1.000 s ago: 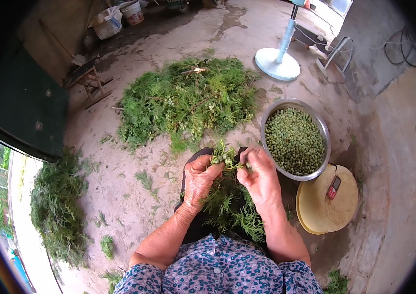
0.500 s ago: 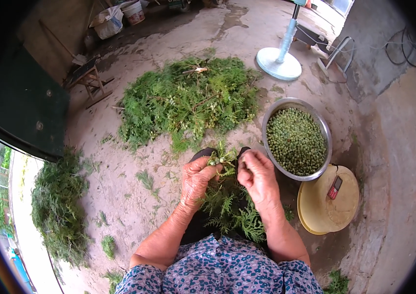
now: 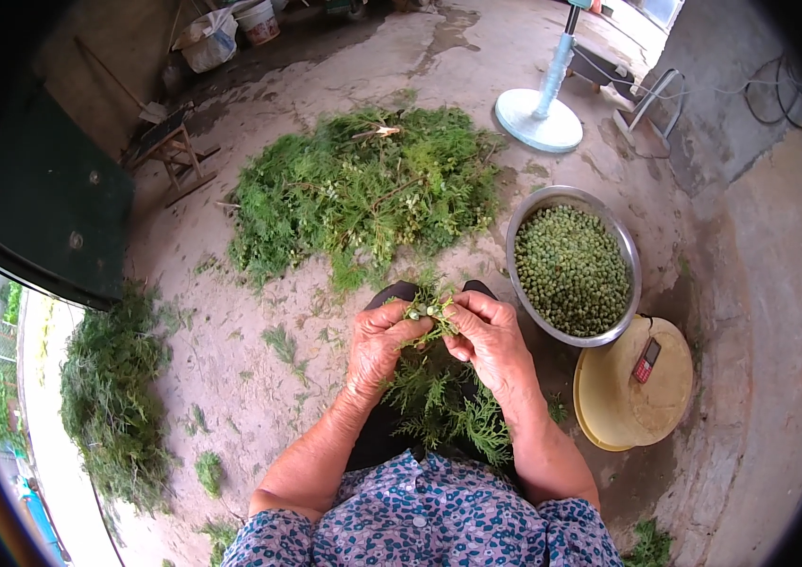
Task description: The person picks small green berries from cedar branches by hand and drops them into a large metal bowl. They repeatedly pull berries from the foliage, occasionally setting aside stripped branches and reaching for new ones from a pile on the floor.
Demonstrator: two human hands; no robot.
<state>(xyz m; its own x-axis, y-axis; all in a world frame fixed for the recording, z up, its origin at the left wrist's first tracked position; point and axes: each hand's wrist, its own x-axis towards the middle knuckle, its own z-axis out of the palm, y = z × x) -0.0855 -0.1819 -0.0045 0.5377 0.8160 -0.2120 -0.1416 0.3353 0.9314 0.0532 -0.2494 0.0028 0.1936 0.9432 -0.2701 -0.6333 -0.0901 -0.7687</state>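
The sprig (image 3: 434, 319) was held up between both hands, over the front edge of the lap, short of the bowl's left rim. The left hand (image 3: 377, 348) had thumb and bent forefinger pressed together on its left side, the other fingers curled under. The right hand (image 3: 492, 345) was drawn to a narrow pinch at the sprig's right side, its remaining fingers folded in.

Assessed handling: the sprig was judged very light, its leaf sprays soft and pliable, its stem somewhat stiffer. The pale green fruits (image 3: 421, 311) on it appeared firm, small and smooth enough to slip from a loose pinch; thin side shoots would probably snap readily. The stem was considered the sound place to hold, with fingertips close to the base of each fruit.

More cut foliage (image 3: 439, 402) lay on the lap. On the floor (image 3: 207, 302), a steel bowl (image 3: 560, 196) of similar green fruits (image 3: 571, 269) stood forward of the right hand, near a yellow round-topped item (image 3: 651, 406) carrying a red phone (image 3: 646, 361). A large branch heap (image 3: 363, 198) lay beyond the knees, another pile (image 3: 112, 397) along the floor's left edge.

The stem's end was concealed by the left hand. Whether leaf or fruit sat between the right fingertips could not be determined. The bowl's depth was obscured by its contents; the lower edge cut off the shirt (image 3: 420, 510).
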